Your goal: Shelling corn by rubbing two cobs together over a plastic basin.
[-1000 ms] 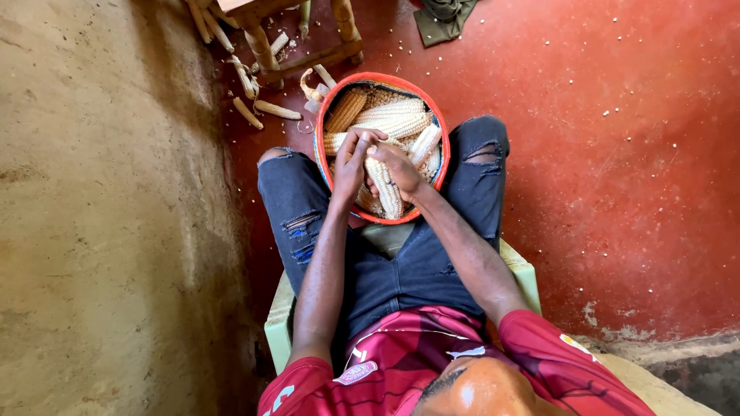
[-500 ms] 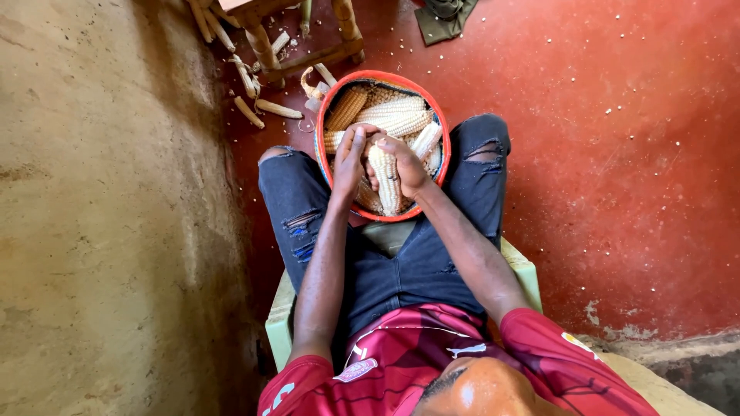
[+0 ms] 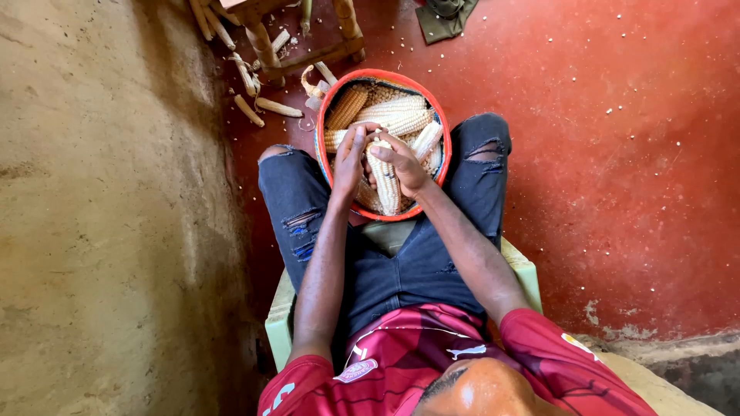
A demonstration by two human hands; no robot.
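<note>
Floor [image 3: 617, 154] is showing red, scattered with pale loose kernels, and the tan wall [image 3: 92, 208] is running down your left side. You are sitting on a pale green chair [image 3: 279, 323] in torn dark jeans, with a round orange-rimmed basket [image 3: 327, 115] resting between your knees. Beyond it, bare cobs [image 3: 266, 104] are lying on the floor by the legs of a wooden stool [image 3: 262, 38].

Basket is holding several pale full ears [image 3: 397, 115] and one darker yellow ear [image 3: 347, 106]. You are holding one pale corn cob [image 3: 385, 181] upright over the near part of the basket. Your left hand [image 3: 348, 162] is wrapping its upper end, fingers curled closed around it. Your right hand [image 3: 405, 166] is gripping the same cob from the other side, with its thumb seemingly pressing against the kernel rows.

Judged step: shelling, kernels being pushed off into the basket. Next move is calling for a firm twist of the cob against the thumb, keeping it over the basket so kernels are not spilling.
</note>
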